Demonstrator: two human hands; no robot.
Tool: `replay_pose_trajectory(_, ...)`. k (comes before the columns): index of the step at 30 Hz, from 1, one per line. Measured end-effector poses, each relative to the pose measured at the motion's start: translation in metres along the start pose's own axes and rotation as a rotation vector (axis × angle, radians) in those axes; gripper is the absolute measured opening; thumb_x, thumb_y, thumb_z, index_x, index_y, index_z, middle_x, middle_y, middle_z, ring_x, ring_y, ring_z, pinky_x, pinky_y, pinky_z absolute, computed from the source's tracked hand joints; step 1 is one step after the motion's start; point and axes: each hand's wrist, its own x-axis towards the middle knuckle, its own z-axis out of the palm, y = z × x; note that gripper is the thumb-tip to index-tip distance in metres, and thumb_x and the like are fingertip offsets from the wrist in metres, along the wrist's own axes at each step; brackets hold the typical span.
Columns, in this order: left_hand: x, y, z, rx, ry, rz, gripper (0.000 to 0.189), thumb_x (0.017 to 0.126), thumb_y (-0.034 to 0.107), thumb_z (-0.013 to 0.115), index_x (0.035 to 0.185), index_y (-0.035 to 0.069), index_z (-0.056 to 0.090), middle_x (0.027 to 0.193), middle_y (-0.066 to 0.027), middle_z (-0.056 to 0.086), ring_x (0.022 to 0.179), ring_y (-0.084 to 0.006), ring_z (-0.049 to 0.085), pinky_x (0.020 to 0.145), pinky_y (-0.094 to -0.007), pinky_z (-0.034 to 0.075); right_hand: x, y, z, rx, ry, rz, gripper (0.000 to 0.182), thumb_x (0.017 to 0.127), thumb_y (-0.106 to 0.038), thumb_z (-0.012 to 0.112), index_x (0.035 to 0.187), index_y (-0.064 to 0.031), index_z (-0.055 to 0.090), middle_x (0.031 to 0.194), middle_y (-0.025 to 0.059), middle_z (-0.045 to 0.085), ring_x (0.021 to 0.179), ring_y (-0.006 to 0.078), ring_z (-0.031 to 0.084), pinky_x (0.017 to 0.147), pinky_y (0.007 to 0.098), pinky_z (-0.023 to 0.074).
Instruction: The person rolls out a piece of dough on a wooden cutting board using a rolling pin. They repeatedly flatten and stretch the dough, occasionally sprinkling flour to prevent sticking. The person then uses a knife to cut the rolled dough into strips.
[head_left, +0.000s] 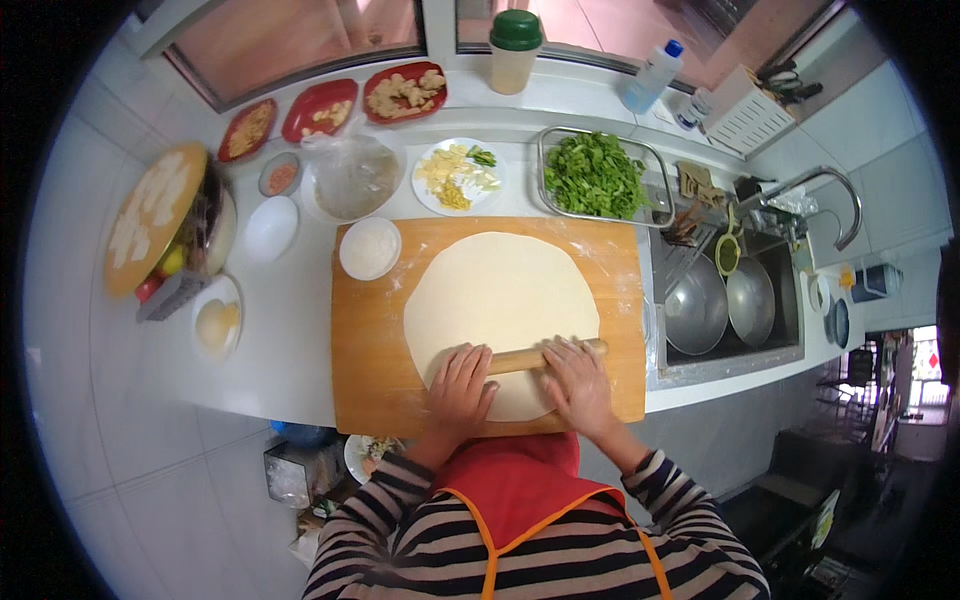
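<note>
A large round sheet of rolled dough (502, 292) lies on a wooden board (367, 360). A wooden rolling pin (519, 361) rests across the lower part of the dough, its right end pointing slightly up. My left hand (461, 386) lies palm down over the pin's left end, fingers extended. My right hand (581, 382) lies over the pin near its right end, which shows past my fingers. Between my hands the middle of the pin is in view. A small white bowl of white powder (370, 248) stands on the board's upper left corner, and flour dusts the board.
Behind the board are a plate of chopped ginger, garlic and green pieces (457, 176), a bowl with a plastic bag (352, 180) and a glass dish of chopped greens (596, 176). The sink (780, 345) with metal bowls is at right. An empty white bowl (271, 229) stands left.
</note>
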Motion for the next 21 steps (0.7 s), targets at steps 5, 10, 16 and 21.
replay_pose_trajectory(5, 0.008, -0.010, 0.003, -0.083, 0.011, -0.092, 0.044, 0.095, 0.022, 0.076, 0.134, 0.004, 0.066, 0.129, -0.0151, 0.066, 0.123, -0.0351, 0.061, 0.108, -0.0517, 0.047, 0.120, -0.005, -0.006, 0.124, 0.087, -0.075, 0.030, 0.099, -0.015, 0.070, 0.127, -0.0048, 0.073, 0.113, 0.0175, 0.075, 0.110, 0.0400, 0.070, 0.093, 0.0480, 0.0567)
replay_pose_trajectory(10, -0.056, -0.032, -0.011, -0.143, 0.162, -0.166, 0.040, 0.097, 0.026, 0.077, 0.130, 0.004, 0.067, 0.124, -0.0164, 0.068, 0.111, -0.0383, 0.066, 0.095, -0.0503, 0.054, 0.239, -0.057, 0.002, 0.255, 0.030, -0.268, 0.020, 0.098, -0.014, 0.071, 0.116, -0.0092, 0.077, 0.106, 0.0161, 0.075, 0.103, 0.0383, 0.072, 0.087, 0.0485, 0.0579)
replay_pose_trajectory(16, -0.147, -0.040, -0.034, -0.489, 0.430, -0.640, 0.022, 0.108, 0.027, 0.065, 0.107, 0.005, 0.067, 0.076, -0.0103, 0.062, 0.067, -0.0248, 0.065, 0.063, -0.0397, 0.053, 0.321, -0.096, 0.058, 0.201, -0.180, -0.384, 0.016, 0.094, -0.014, 0.071, 0.108, -0.0125, 0.080, 0.107, 0.0141, 0.077, 0.101, 0.0375, 0.074, 0.089, 0.0499, 0.0585)
replay_pose_trajectory(21, -0.144, -0.061, -0.031, -1.095, 0.547, -0.918, 0.039, 0.116, 0.037, 0.055, 0.088, 0.009, 0.057, 0.063, 0.0010, 0.049, 0.047, -0.0088, 0.045, 0.044, -0.0266, 0.036, 0.346, -0.114, 0.107, 0.041, -0.329, -0.476, 0.021, 0.090, -0.015, 0.073, 0.107, -0.0219, 0.082, 0.115, 0.0082, 0.077, 0.108, 0.0328, 0.074, 0.091, 0.0478, 0.0591)
